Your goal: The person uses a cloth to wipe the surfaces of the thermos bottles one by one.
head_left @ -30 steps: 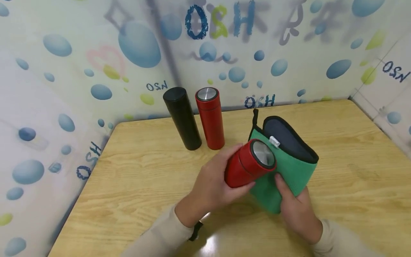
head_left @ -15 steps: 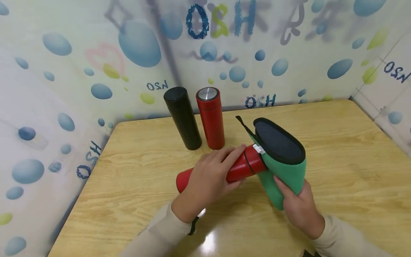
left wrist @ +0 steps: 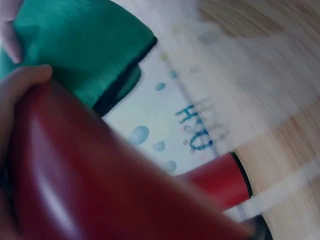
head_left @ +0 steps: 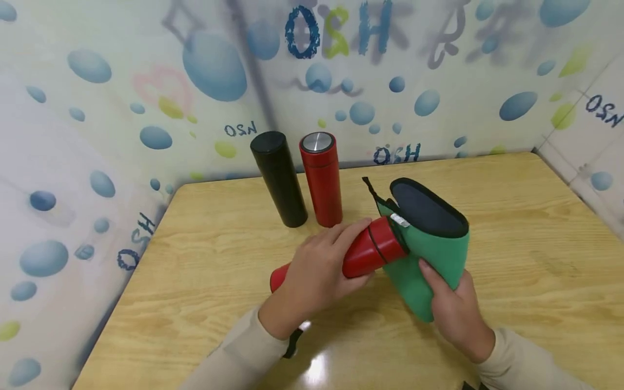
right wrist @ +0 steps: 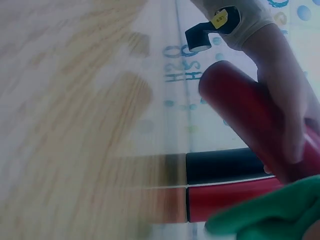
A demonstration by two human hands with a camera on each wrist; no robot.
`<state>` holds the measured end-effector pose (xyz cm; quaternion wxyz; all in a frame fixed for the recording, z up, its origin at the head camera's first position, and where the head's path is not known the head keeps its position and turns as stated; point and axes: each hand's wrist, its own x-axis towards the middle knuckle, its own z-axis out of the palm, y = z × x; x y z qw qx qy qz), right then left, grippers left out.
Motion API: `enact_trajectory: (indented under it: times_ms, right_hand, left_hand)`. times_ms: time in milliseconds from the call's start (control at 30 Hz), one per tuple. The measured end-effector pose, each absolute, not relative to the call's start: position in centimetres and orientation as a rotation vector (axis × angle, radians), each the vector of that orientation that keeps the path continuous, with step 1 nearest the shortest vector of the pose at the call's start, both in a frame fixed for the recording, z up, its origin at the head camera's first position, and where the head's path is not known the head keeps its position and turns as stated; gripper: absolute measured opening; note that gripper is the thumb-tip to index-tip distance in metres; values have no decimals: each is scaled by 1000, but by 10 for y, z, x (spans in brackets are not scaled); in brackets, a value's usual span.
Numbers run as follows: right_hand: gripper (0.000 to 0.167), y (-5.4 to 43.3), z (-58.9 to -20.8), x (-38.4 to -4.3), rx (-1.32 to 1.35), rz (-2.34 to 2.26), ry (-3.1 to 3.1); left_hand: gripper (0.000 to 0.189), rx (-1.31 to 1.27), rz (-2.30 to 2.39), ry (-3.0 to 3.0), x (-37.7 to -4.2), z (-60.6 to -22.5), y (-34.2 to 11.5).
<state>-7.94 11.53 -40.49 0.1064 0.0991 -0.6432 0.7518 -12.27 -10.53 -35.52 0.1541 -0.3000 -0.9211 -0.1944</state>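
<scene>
In the head view my left hand point(head_left: 314, 279) grips a red thermos flask point(head_left: 363, 252) round its body. The flask lies tilted, its capped end up to the right against the side of a green bottle sleeve point(head_left: 411, 276). My right hand point(head_left: 458, 317) pinches that sleeve low on its right side, thumb on the front. The sleeve's dark-lined mouth gapes upward, with a black strap and a white tag at its edge. The flask's cap end is outside the mouth. In the left wrist view the held flask point(left wrist: 90, 175) fills the foreground below the green sleeve point(left wrist: 75, 45).
A black flask point(head_left: 280, 181) and a second red flask point(head_left: 322, 181) stand upright side by side near the back edge of the wooden table point(head_left: 195, 281). A wall point(head_left: 205, 119) printed with blue bubbles and letters rises behind and along the left.
The red flask in my left hand has swung from cap facing the camera to cap pointing right against the sleeve. The sleeve's mouth has tilted and shifted slightly left.
</scene>
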Motion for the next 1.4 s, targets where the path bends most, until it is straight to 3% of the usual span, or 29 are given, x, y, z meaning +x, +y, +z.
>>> enact_trajectory:
  times_ms: [100, 333, 533, 767, 1167, 1400]
  right_hand:
    - [26, 117, -399, -84, 141, 2325, -1944]
    - [37, 117, -393, -90, -131, 2737, -2091]
    - [46, 113, -397, -89, -96, 3057, -2068]
    - [48, 112, -398, -86, 58, 3352, -1902]
    - [41, 115, -396, -89, 146, 3387, -1851]
    - [63, 112, -419, -91, 21, 3406, -1998]
  left_hand:
    - [90, -848, -882, -2625, -122, -350, -104]
    - [87, -916, -1598, -2097, -117, -339, -103]
    - [77, -989, -1876, -1569, -117, -338, -95]
    - [64, -1066, -1853, -1395, -122, -338, -90]
    - [64, -1023, -1890, -1380, -123, -335, -89]
    - [78, -822, -1806, -1181, -137, -332, -125]
